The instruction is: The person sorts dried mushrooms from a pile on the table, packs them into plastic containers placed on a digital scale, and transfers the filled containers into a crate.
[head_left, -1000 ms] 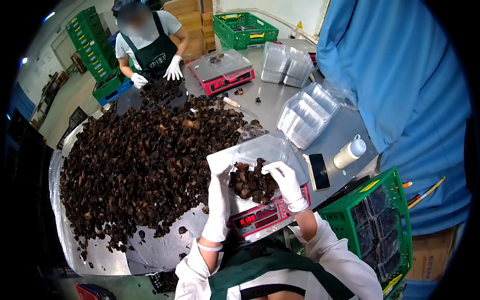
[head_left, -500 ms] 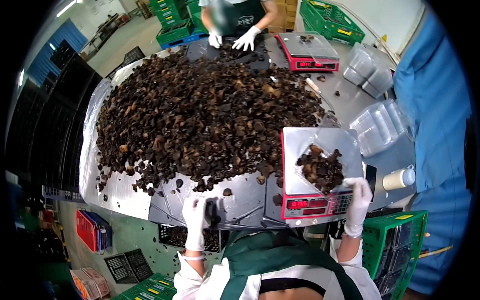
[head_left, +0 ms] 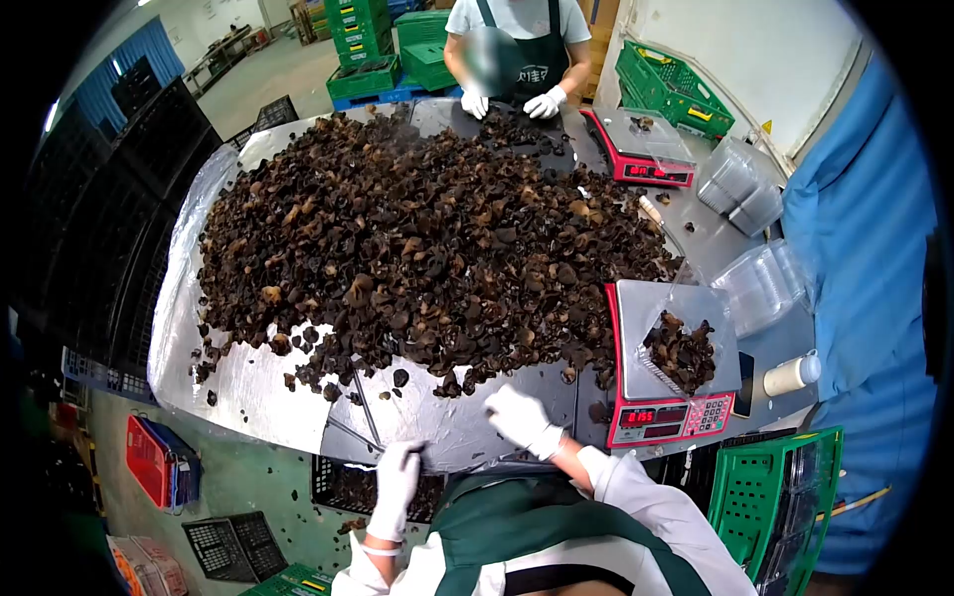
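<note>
My left hand [head_left: 397,482], in a white glove, is at the table's front edge with its fingers curled together. A small dark thing shows at its fingertips, too unclear to name. My right hand [head_left: 524,422], also gloved, is over the bare metal front of the table, left of the near scale, fingers stretched out and nothing seen in them. Beyond both hands spreads a large heap of dark brown wood ear mushrooms [head_left: 427,248]. On the near red scale [head_left: 631,348], a clear plastic tray [head_left: 656,372] holds a portion of mushrooms [head_left: 681,350].
A co-worker [head_left: 527,60] works at the far side beside a second red scale [head_left: 646,149]. Stacked clear trays [head_left: 760,288], a phone [head_left: 743,385] and a white bottle [head_left: 793,375] are at right. A green crate [head_left: 735,497] and a black crate [head_left: 328,487] stand below the edge.
My right hand has left the near scale and moved left over the table front. My left hand has dropped slightly toward the edge. The view has shifted, and the co-worker's hands have moved apart.
</note>
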The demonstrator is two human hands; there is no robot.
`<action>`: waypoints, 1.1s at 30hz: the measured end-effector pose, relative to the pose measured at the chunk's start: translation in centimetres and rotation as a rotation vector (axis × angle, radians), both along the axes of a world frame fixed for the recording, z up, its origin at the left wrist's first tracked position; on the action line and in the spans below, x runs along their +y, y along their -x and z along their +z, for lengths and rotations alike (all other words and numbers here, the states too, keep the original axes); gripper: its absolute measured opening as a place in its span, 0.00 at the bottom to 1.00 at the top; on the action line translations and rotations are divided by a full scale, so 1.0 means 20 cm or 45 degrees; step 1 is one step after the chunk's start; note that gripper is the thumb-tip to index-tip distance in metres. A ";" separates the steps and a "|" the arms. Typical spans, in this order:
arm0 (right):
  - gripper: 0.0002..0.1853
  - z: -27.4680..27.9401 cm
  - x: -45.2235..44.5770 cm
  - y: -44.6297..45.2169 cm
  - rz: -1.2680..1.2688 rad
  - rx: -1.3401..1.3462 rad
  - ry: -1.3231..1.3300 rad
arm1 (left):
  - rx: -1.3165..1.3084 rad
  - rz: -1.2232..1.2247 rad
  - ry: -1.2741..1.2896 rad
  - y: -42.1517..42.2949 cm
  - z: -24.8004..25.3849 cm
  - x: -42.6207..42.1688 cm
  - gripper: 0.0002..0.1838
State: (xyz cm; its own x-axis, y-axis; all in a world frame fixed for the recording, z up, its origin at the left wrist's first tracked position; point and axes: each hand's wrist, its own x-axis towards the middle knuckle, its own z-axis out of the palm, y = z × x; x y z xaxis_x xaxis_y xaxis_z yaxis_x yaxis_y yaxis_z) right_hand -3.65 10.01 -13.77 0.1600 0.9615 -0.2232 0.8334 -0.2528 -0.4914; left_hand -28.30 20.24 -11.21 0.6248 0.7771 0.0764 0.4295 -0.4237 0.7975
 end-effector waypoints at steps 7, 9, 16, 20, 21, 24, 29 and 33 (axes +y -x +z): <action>0.37 0.21 0.37 0.06 0.104 0.018 -0.565 | -0.112 0.260 0.096 0.14 -0.03 0.24 0.09; 0.46 0.40 0.50 -0.09 -0.267 -0.302 -0.342 | -0.113 0.133 -0.020 0.04 -0.01 0.23 0.09; 0.28 0.17 0.32 -0.13 -0.186 -0.356 -0.340 | 0.071 -0.258 -0.345 -0.21 -0.15 0.16 0.18; 0.20 0.13 0.07 -0.05 -0.310 -0.081 -0.551 | 0.002 -0.281 -0.436 -0.20 -0.20 0.19 0.15; 0.18 0.11 0.02 -0.03 -0.401 -0.054 -0.562 | -0.051 -0.279 -0.431 -0.20 -0.23 0.21 0.14; 0.16 0.03 -0.14 -0.11 -0.554 0.178 -0.671 | -0.077 -0.282 -0.347 -0.21 -0.26 0.26 0.10; 0.15 0.14 -0.30 -0.17 -1.160 1.702 -0.472 | -0.159 -0.158 0.021 -0.28 -0.17 0.27 0.08; 0.23 0.10 -0.39 -0.23 -1.134 2.100 -0.500 | -0.165 -0.147 -0.081 -0.36 -0.08 0.26 0.09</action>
